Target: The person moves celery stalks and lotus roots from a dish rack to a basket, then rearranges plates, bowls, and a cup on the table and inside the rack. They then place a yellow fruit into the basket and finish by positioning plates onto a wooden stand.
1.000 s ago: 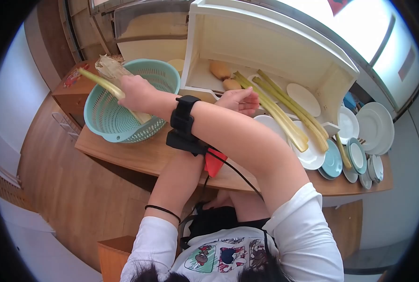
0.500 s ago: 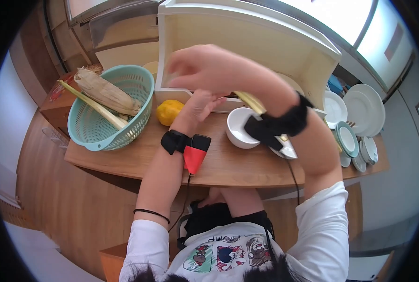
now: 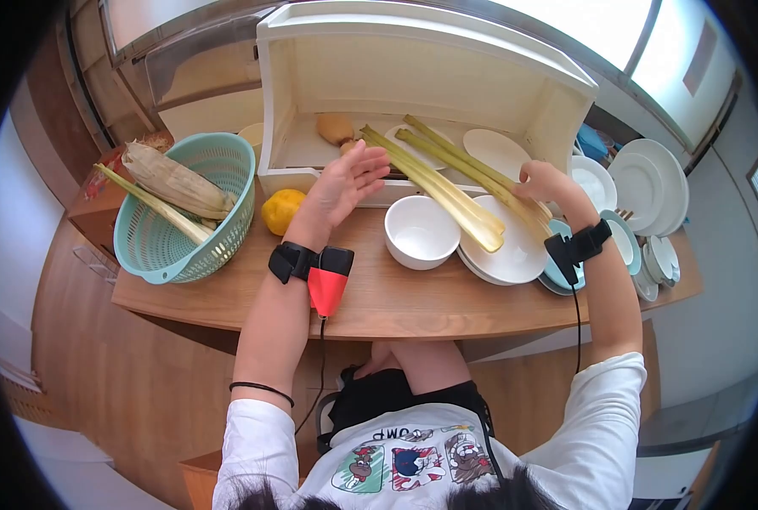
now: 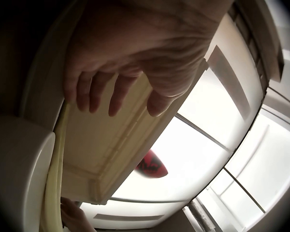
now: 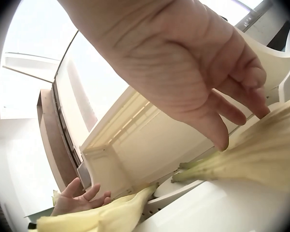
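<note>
My right hand (image 3: 545, 183) is over the pale green celery stalks (image 3: 523, 204) at the right. In the right wrist view its thumb and fingers are apart, fingertips right at the wide pale end of one stalk (image 5: 261, 150). Another celery stalk (image 3: 443, 191) lies to the left, its broad end over a white plate (image 3: 515, 263). My left hand (image 3: 342, 183) is held up with fingers extended and palm bare, at the front edge of the cream bin (image 3: 294, 180). A white bowl (image 3: 421, 234) and a yellow fruit (image 3: 282, 211) are near it.
At the left, a mint colander (image 3: 145, 265) holds a husk-wrapped corn cob (image 3: 175, 180) and a celery stalk (image 3: 154, 204). A tan rounded vegetable (image 3: 335, 128) lies in the bin. White and blue dishes (image 3: 651, 187) are stacked at the table's right.
My right hand has let go of the celery stalk, now in the colander, and has swung right to the other stalks. My left hand, earlier under the right arm, has shifted left.
</note>
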`<control>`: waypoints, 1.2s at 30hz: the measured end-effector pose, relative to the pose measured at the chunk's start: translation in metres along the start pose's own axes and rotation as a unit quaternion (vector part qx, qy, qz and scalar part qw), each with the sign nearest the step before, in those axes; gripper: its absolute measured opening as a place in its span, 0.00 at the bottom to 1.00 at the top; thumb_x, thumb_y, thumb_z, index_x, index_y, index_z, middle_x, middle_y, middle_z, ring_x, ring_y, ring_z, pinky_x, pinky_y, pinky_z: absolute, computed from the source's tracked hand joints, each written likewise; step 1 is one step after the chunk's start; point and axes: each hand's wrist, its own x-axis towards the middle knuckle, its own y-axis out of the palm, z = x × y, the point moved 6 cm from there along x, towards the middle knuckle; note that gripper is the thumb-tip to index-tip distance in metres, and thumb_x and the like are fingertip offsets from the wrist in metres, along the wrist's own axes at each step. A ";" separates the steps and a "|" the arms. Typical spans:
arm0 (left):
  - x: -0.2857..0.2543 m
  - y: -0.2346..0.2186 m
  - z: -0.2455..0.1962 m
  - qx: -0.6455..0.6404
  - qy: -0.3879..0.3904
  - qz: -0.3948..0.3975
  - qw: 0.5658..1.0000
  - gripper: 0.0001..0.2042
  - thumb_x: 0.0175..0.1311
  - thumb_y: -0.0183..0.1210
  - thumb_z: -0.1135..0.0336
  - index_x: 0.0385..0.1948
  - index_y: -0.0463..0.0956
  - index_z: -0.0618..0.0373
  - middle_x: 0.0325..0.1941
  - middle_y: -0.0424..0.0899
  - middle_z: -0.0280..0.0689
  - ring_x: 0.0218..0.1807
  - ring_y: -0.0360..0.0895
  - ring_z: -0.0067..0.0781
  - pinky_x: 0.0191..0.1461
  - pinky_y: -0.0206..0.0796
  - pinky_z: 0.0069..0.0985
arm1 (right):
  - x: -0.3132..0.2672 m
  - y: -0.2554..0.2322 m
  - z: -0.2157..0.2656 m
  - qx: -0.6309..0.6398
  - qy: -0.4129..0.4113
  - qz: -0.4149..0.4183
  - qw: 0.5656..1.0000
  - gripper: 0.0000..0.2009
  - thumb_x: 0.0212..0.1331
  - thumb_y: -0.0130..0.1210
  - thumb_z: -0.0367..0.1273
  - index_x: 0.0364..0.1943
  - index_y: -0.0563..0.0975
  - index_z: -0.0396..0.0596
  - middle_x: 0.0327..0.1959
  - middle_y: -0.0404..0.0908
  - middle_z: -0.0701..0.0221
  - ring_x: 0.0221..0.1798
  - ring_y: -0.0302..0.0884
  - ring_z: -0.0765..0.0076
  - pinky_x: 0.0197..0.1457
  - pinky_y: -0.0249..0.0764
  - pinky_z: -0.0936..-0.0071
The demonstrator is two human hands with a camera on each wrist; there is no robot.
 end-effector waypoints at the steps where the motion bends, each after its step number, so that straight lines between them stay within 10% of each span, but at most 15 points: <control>1: 0.001 -0.001 0.002 0.001 -0.001 0.000 1.000 0.24 0.60 0.47 0.49 0.48 0.67 0.61 0.50 0.71 0.44 0.53 0.67 0.34 0.57 0.60 0.30 | 0.001 0.001 -0.003 0.001 0.000 0.000 1.000 0.18 0.43 0.57 0.40 0.35 0.75 0.40 0.36 0.76 0.56 0.37 0.76 0.58 0.40 0.72 0.69; 16: 0.005 -0.013 0.009 -0.056 -0.001 -0.058 0.997 0.27 0.58 0.52 0.53 0.51 0.58 0.63 0.48 0.69 0.48 0.49 0.70 0.38 0.53 0.64 0.31 | 0.006 0.002 -0.018 -0.072 -0.061 -0.014 0.995 0.12 0.36 0.55 0.34 0.24 0.77 0.39 0.22 0.76 0.56 0.29 0.75 0.58 0.33 0.69 0.68; 24: 0.005 -0.014 0.008 -0.068 0.016 -0.050 0.996 0.25 0.59 0.52 0.53 0.51 0.56 0.61 0.46 0.70 0.49 0.47 0.71 0.38 0.49 0.67 0.29 | -0.068 -0.068 0.007 -0.020 -0.140 -0.185 0.972 0.12 0.36 0.55 0.31 0.27 0.75 0.39 0.26 0.76 0.59 0.27 0.72 0.57 0.31 0.68 0.67; 28: 0.007 -0.018 0.010 -0.062 0.019 -0.066 0.996 0.23 0.59 0.52 0.53 0.48 0.59 0.59 0.42 0.73 0.44 0.42 0.72 0.32 0.43 0.68 0.24 | -0.093 -0.092 0.040 0.065 -0.160 -0.191 0.966 0.11 0.40 0.55 0.28 0.31 0.74 0.37 0.23 0.73 0.68 0.23 0.67 0.78 0.29 0.65 0.80; 36: 0.012 -0.024 0.015 -0.068 0.014 -0.093 0.993 0.16 0.57 0.53 0.56 0.40 0.65 0.56 0.33 0.75 0.37 0.30 0.74 0.25 0.28 0.66 0.18 | -0.085 -0.090 0.200 0.273 -0.328 -0.112 0.897 0.11 0.47 0.53 0.32 0.31 0.73 0.37 0.24 0.74 0.69 0.23 0.71 0.82 0.23 0.69 0.82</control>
